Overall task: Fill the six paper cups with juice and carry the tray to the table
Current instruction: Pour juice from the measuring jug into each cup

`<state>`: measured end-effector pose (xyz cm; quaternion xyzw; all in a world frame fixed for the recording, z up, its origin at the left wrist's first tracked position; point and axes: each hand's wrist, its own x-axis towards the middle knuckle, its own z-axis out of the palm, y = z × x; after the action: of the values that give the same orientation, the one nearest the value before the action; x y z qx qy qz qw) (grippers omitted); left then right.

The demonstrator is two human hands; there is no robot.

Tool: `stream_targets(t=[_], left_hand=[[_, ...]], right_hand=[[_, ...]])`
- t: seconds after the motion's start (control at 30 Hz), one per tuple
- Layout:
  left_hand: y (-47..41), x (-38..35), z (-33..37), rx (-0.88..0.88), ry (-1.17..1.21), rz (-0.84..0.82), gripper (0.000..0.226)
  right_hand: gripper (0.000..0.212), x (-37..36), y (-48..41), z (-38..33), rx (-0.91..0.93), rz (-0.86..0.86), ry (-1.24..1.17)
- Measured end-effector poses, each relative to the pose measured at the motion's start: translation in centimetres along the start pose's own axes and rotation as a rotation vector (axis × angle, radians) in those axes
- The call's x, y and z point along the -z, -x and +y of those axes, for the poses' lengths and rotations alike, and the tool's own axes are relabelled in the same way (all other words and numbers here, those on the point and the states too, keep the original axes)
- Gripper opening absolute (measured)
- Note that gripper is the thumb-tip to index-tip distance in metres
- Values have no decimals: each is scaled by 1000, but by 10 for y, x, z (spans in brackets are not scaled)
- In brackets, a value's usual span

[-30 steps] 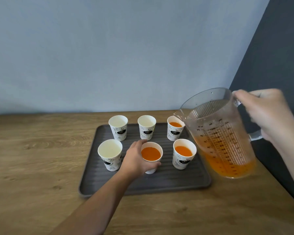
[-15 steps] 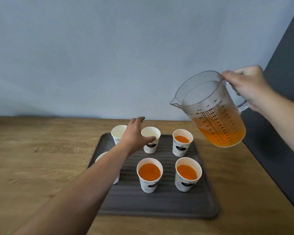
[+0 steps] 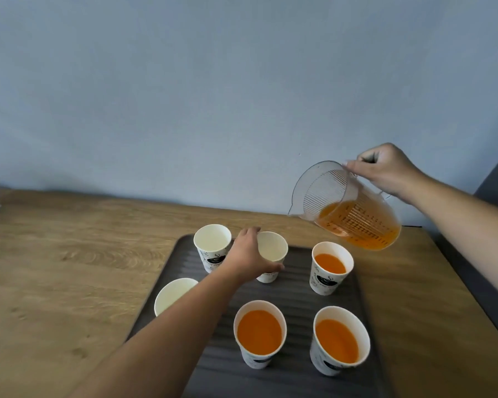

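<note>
1. Gripping on both sides: the left hand (image 3: pixel 249 259) wraps thumb and fingers round the back-middle cup (image 3: pixel 273 248), steadying it on the tray (image 3: pixel 296 285), while the right hand (image 3: pixel 385 170) clasps the handle of the jug (image 3: pixel 354 214), held in the air above the tray's far right corner.
2. Progress looks like halfway. Three cups hold juice: back-right (image 3: pixel 329 264), front-middle (image 3: pixel 259 333) and front-right (image 3: pixel 338 344).
3. Three are empty: the held one, back-left (image 3: pixel 212 242) and front-left (image 3: pixel 174 295). Carrying the tray has not begun; it lies on the wooden counter (image 3: pixel 84 268).
4. Jug orientation: tipped over, spout aimed left and down toward the held cup, its long axis slanting from mouth at upper left to base at lower right. No stream shows yet.
</note>
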<state>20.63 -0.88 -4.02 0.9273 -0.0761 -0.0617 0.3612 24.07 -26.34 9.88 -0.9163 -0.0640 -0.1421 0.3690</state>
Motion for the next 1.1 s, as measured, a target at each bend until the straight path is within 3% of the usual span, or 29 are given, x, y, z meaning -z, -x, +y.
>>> stream_targets(t=[0.37,1.1], left_hand=[[-8,-8,-15,-6,107,138,80],[-7,-7,-19,-35,85,125,82]], right_hand=[[52,-38,-21,12,87,-177,78],[47,-49,-18,-10,180,-225,160]])
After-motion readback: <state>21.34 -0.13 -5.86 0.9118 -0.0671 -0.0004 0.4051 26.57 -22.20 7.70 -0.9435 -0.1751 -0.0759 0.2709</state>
